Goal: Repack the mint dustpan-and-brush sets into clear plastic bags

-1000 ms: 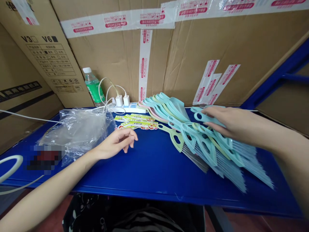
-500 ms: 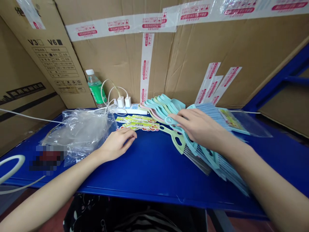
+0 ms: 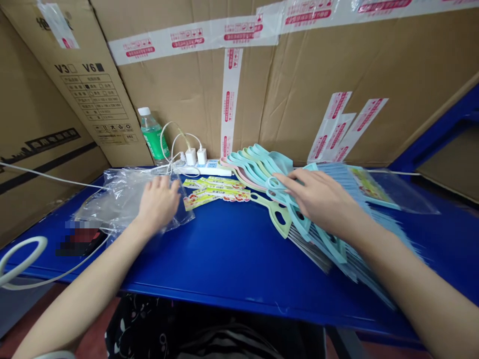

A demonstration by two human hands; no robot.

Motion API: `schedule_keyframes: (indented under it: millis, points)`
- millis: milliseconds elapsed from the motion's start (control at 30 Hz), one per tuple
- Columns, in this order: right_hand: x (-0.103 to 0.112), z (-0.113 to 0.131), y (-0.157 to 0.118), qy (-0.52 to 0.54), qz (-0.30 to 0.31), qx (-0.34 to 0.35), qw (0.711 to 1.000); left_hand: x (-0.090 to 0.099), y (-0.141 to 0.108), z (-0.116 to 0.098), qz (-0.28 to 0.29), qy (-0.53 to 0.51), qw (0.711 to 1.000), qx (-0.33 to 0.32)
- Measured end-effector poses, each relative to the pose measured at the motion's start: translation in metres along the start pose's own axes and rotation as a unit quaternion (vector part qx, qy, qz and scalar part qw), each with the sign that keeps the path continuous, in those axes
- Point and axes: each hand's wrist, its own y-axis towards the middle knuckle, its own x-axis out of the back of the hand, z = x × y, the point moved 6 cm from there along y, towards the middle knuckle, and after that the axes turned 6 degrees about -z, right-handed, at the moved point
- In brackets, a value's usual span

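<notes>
We work at a flat blue tabletop (image 3: 213, 249).
Our left hand (image 3: 159, 199) spreads its fingers on thin clear plastic bags (image 3: 116, 194); our right hand (image 3: 316, 194) covers pale blue plastic brushes (image 3: 306, 230) piled rightward, and we cannot tell if it pinches one.

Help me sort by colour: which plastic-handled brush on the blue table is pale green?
The leftmost, pale green plastic brush with grey bristles; the other clearly visible brush handles, to its right, are turquoise plastic.
</notes>
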Motion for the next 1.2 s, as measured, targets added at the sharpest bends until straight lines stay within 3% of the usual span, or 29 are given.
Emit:
schedule_keyframes:
  millis: [100, 200, 267, 600, 767, 933, 1067, 1200]
  points:
    - [-0.005, -0.005, -0.001, 0.009, 0.037, -0.023, 0.999, -0.001, 0.001, 0.025, 0.059, 0.047, 0.993, 0.088]
    - [-0.01, -0.012, -0.004, 0.026, 0.073, -0.065, 0.995, -0.01, -0.001, 0.029, 0.162, 0.037, 0.981, 0.099]
    - [-0.012, -0.017, -0.005, 0.037, 0.083, -0.093, 0.992, -0.012, -0.001, 0.027, 0.194, 0.032, 0.976, 0.092]
    - [-0.02, -0.026, -0.01, 0.032, 0.12, -0.105, 0.987, -0.016, -0.002, 0.013, 0.194, 0.014, 0.979, 0.054]
    - [-0.024, -0.026, -0.011, 0.045, 0.145, -0.096, 0.984, -0.008, 0.001, 0.004, 0.152, 0.018, 0.988, 0.014]
    - [-0.022, -0.03, -0.011, 0.059, 0.148, -0.123, 0.979, 0.005, 0.01, -0.031, 0.103, -0.028, 0.988, -0.113]
    - [-0.02, -0.031, -0.011, 0.046, 0.14, -0.131, 0.98, 0.027, 0.028, -0.079, 0.06, -0.054, 0.975, -0.209]
    - [-0.017, -0.031, -0.01, 0.018, 0.134, -0.146, 0.98, 0.058, 0.062, -0.131, -0.034, -0.068, 0.961, -0.265]
